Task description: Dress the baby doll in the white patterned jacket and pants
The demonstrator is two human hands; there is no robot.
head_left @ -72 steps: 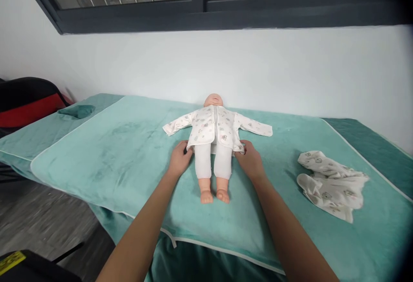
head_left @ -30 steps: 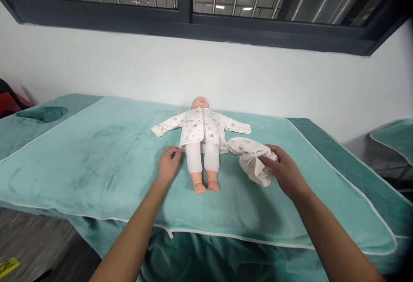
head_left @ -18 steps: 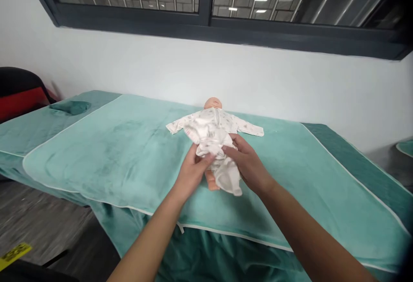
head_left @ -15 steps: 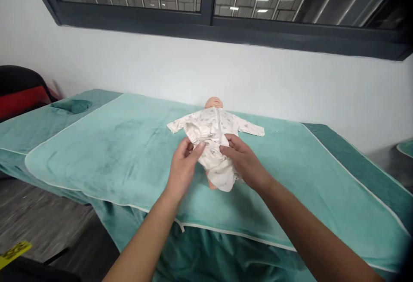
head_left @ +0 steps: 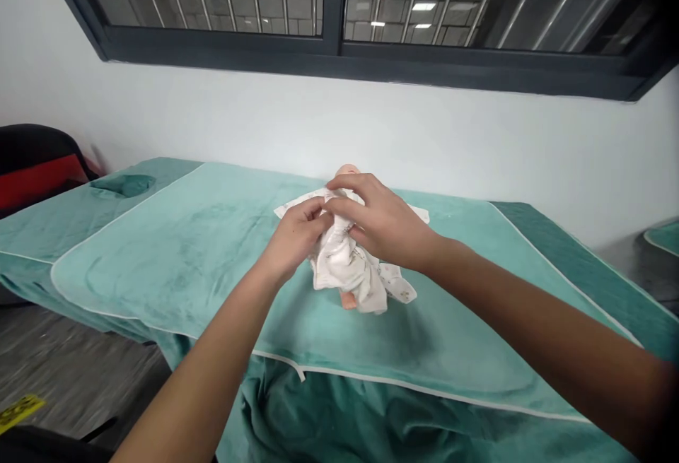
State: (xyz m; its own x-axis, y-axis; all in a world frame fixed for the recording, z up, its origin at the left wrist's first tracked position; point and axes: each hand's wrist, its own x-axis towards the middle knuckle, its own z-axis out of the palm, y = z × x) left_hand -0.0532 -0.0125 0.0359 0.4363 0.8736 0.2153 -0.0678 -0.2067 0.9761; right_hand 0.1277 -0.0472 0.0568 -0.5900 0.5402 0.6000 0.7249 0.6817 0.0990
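A baby doll (head_left: 347,299) lies on its back on a teal towel (head_left: 175,251), mostly hidden behind my hands; a foot shows below and a bit of its head above. It wears a white printed top whose sleeve (head_left: 289,206) spreads to the left. A small white printed garment (head_left: 344,272) hangs bunched above the doll's legs. My left hand (head_left: 294,237) pinches its upper edge from the left. My right hand (head_left: 379,223) grips the same bunch from the right, fingers curled over the top.
The towel covers a bed against a white wall under a dark-framed window (head_left: 329,10). A teal face-hole pad (head_left: 122,184) sits at the far left. A black and red chair (head_left: 32,166) stands left of the bed. The bed's front edge (head_left: 371,378) is close to me.
My right hand fetched the white garment from the right side of the towel and brought it over the doll. Both hands now hold it, raised higher above the doll's legs.
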